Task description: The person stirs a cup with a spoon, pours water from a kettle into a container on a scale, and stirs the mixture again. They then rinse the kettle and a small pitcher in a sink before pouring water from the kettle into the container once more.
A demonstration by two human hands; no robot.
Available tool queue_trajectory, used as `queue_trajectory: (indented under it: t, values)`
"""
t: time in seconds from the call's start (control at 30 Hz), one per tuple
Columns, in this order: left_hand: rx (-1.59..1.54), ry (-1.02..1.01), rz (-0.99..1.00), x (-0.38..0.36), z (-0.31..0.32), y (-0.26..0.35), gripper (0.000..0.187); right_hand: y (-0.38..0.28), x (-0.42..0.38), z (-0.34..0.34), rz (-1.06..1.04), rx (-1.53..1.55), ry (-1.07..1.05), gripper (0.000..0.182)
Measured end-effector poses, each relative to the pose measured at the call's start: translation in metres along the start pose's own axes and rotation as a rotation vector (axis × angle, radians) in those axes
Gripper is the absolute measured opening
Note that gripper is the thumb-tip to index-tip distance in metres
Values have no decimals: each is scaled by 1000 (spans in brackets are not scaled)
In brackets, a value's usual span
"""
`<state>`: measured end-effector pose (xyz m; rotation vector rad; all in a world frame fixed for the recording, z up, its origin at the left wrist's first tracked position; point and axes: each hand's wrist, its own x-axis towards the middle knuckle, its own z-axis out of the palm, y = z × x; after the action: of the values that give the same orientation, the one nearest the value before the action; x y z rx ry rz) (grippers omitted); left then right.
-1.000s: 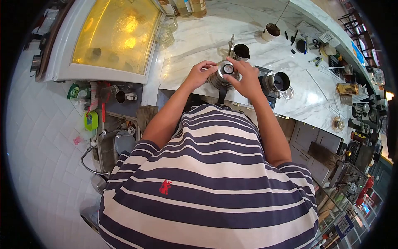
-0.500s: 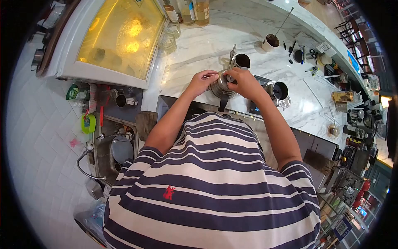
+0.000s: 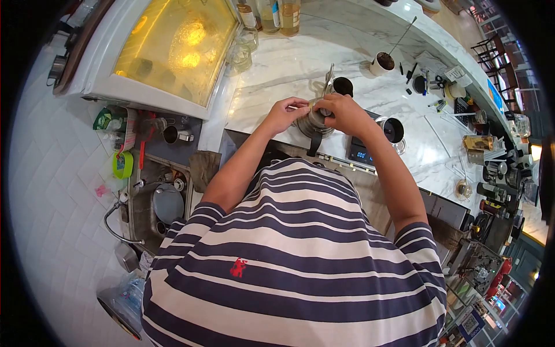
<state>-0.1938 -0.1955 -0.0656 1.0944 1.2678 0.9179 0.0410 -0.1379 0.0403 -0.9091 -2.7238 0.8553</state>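
A steel gooseneck kettle (image 3: 313,128) stands on the marble counter in front of me, its black handle toward my body and its thin spout pointing away. My right hand (image 3: 346,114) is closed over the kettle's top, fingers curled around the lid (image 3: 325,111). At the left side of the same top is my left hand (image 3: 284,115), thumb and fingertips brought together; what they pinch, if anything, is hidden. Just beyond my right hand stands a steel cup (image 3: 342,87) with a dark inside. A digital scale (image 3: 359,152) with a lit display lies to the right, beside a second steel cup (image 3: 393,129).
A white cup (image 3: 379,65) with dark grounds and a long spoon stands farther back. Left are a lit glass-front cabinet (image 3: 167,52), bottles (image 3: 289,17) and a sink (image 3: 144,217). Pens, straws and jars lie on the right of the marble counter (image 3: 277,63).
The view has shifted slightly, showing more of the scale's display. Both hands stay at the kettle's top; the right fingers now cover more of the lid.
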Motion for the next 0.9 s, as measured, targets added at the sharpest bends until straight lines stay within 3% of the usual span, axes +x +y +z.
queue_trajectory:
  t: [0.33, 0.9]
  values:
    - [29, -21, -40, 0, 0, 5, 34, 4, -6, 12, 36, 107, 101, 39]
    - [90, 15, -20, 7, 3, 5, 30, -7, -14, 42, 190, -11, 243, 35]
